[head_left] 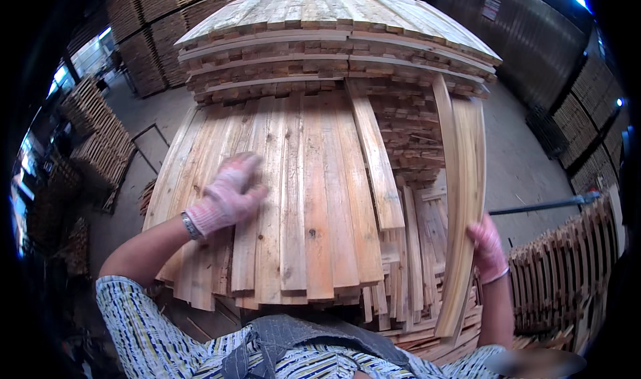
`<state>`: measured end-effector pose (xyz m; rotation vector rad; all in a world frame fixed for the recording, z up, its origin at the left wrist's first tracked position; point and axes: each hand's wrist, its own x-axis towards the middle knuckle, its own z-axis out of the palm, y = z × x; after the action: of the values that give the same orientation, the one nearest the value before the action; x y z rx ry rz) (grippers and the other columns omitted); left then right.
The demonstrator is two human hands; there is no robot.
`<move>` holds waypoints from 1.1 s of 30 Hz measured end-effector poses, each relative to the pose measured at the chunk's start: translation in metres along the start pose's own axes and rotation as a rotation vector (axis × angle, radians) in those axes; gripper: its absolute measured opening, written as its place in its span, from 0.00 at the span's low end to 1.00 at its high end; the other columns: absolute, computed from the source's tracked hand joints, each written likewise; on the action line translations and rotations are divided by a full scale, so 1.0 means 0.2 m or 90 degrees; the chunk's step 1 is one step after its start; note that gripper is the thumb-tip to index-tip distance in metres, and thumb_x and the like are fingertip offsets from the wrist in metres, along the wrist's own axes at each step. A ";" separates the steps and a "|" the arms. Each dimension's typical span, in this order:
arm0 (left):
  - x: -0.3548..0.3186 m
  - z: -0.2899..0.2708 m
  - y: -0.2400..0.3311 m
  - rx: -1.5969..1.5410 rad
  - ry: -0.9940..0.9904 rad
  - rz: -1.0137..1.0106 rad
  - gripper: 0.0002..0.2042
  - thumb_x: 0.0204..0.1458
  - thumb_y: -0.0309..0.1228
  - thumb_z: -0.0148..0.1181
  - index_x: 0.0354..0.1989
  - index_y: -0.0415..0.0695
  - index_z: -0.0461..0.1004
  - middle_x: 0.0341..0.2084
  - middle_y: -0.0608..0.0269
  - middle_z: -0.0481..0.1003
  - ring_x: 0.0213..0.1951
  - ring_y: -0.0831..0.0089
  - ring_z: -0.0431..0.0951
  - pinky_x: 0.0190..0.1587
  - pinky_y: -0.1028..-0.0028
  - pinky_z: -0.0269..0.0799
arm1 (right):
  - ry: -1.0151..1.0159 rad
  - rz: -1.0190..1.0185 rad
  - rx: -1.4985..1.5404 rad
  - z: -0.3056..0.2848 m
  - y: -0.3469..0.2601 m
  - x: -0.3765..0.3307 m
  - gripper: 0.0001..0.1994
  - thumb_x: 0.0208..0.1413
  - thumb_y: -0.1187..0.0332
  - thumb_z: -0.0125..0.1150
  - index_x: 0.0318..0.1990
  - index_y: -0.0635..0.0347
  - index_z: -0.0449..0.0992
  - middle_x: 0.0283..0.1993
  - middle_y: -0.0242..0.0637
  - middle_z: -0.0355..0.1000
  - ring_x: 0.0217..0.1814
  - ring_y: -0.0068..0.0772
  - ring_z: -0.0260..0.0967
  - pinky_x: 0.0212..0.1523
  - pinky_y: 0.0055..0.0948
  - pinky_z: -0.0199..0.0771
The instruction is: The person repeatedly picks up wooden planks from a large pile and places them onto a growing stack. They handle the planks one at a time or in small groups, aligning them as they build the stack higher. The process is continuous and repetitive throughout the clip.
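My left hand (230, 193), in a pinkish-white work glove, is over the left part of a layer of light wooden boards (314, 205) laid side by side. Its thumb stands apart from the fingers and it holds nothing; whether it touches the wood I cannot tell. At the right, my right hand (489, 249), gloved alike, grips the outer edge of a long wooden plank (461, 199) that stands out from the layer, slightly bowed. Its fingertips are partly hidden. Between the two, a single narrow board (375, 155) lies at a slight slant along the layer's right edge.
Beyond the layer rises a tall stack of boards (334, 42) in several tiers. Loose wood strips (410, 259) lie lower down between layer and plank. A dark metal bar (541, 205) and upright slats (561, 272) stand at right. Timber piles (100, 135) are at left.
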<state>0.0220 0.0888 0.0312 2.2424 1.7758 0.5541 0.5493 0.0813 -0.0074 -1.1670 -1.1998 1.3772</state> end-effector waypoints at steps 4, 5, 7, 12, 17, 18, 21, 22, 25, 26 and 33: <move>0.11 -0.08 0.53 -0.548 -0.032 0.147 0.45 0.53 0.51 0.65 0.69 0.30 0.51 0.65 0.36 0.60 0.67 0.52 0.60 0.69 0.57 0.56 | -0.033 -0.212 -0.198 0.65 -0.67 -0.03 0.45 0.46 0.49 0.71 0.65 0.69 0.59 0.54 0.42 0.70 0.53 0.32 0.70 0.54 0.31 0.73; 0.13 -0.15 0.66 -0.613 -0.013 0.137 0.47 0.52 0.51 0.67 0.69 0.30 0.50 0.64 0.35 0.61 0.66 0.52 0.62 0.69 0.57 0.57 | -0.058 -0.237 -0.214 0.83 -0.76 -0.01 0.44 0.47 0.49 0.71 0.66 0.68 0.59 0.55 0.42 0.70 0.55 0.32 0.70 0.56 0.31 0.71; 0.17 -0.38 0.94 -0.922 -0.056 0.275 0.49 0.47 0.49 0.73 0.68 0.29 0.51 0.58 0.38 0.67 0.62 0.56 0.67 0.66 0.58 0.61 | -0.041 -0.336 -0.309 1.07 -0.89 -0.03 0.38 0.54 0.54 0.68 0.66 0.66 0.60 0.57 0.42 0.69 0.60 0.32 0.67 0.59 0.31 0.69; 0.27 -0.71 0.94 -0.939 0.196 0.248 0.19 0.59 0.35 0.64 0.53 0.37 0.68 0.39 0.58 0.76 0.37 0.69 0.82 0.34 0.68 0.85 | -0.085 -0.523 -0.128 1.43 -1.06 0.05 0.35 0.61 0.69 0.59 0.72 0.66 0.49 0.57 0.47 0.69 0.56 0.33 0.70 0.55 0.29 0.73; 0.23 -0.79 0.65 -0.940 0.084 0.280 0.24 0.54 0.38 0.69 0.57 0.43 0.69 0.46 0.60 0.76 0.46 0.70 0.79 0.49 0.69 0.80 | -0.192 -0.625 -0.053 1.61 -0.88 0.22 0.36 0.62 0.69 0.56 0.73 0.65 0.45 0.63 0.49 0.62 0.66 0.34 0.59 0.66 0.32 0.60; 0.20 -0.77 0.61 -0.906 0.071 0.275 0.25 0.54 0.37 0.70 0.57 0.42 0.69 0.48 0.61 0.75 0.49 0.71 0.78 0.52 0.69 0.78 | -0.197 -0.634 -0.064 1.62 -0.83 0.22 0.35 0.62 0.69 0.56 0.73 0.62 0.45 0.62 0.47 0.62 0.65 0.34 0.59 0.66 0.32 0.61; 0.14 -0.69 0.45 -0.864 0.092 0.226 0.26 0.53 0.33 0.71 0.59 0.42 0.68 0.51 0.64 0.74 0.52 0.72 0.75 0.57 0.68 0.73 | -0.221 -0.488 -0.156 1.63 -0.73 0.15 0.35 0.63 0.64 0.59 0.72 0.61 0.48 0.60 0.45 0.64 0.64 0.34 0.61 0.64 0.33 0.64; 0.15 -0.66 0.36 -0.907 0.112 0.242 0.26 0.54 0.30 0.69 0.60 0.44 0.67 0.50 0.65 0.74 0.52 0.73 0.75 0.57 0.70 0.73 | -0.249 -0.457 -0.166 1.67 -0.71 0.17 0.35 0.63 0.63 0.60 0.71 0.61 0.49 0.60 0.43 0.65 0.62 0.31 0.62 0.63 0.32 0.65; 0.25 -0.59 0.32 -0.925 0.146 0.254 0.24 0.54 0.33 0.69 0.58 0.43 0.68 0.48 0.65 0.75 0.50 0.73 0.77 0.55 0.69 0.76 | -0.289 -0.379 -0.189 1.63 -0.70 0.21 0.34 0.62 0.60 0.63 0.69 0.59 0.52 0.57 0.38 0.67 0.59 0.26 0.63 0.60 0.30 0.66; 0.27 -0.58 0.32 -0.905 0.161 0.245 0.24 0.54 0.36 0.70 0.56 0.42 0.70 0.46 0.64 0.76 0.48 0.72 0.78 0.53 0.67 0.78 | -0.315 -0.367 -0.166 1.60 -0.71 0.24 0.33 0.62 0.59 0.63 0.68 0.60 0.54 0.56 0.38 0.68 0.58 0.26 0.64 0.60 0.31 0.66; 0.21 -0.60 0.36 -1.029 0.176 0.245 0.19 0.56 0.39 0.68 0.50 0.44 0.73 0.40 0.66 0.77 0.42 0.72 0.80 0.44 0.66 0.82 | -0.252 -0.320 -0.185 1.58 -0.73 0.22 0.29 0.62 0.59 0.62 0.65 0.58 0.57 0.49 0.35 0.70 0.49 0.23 0.65 0.54 0.29 0.69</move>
<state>0.0425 0.1061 0.1738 1.2191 0.3643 1.6148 0.2396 0.1044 0.1562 -0.7135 -1.8769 1.0917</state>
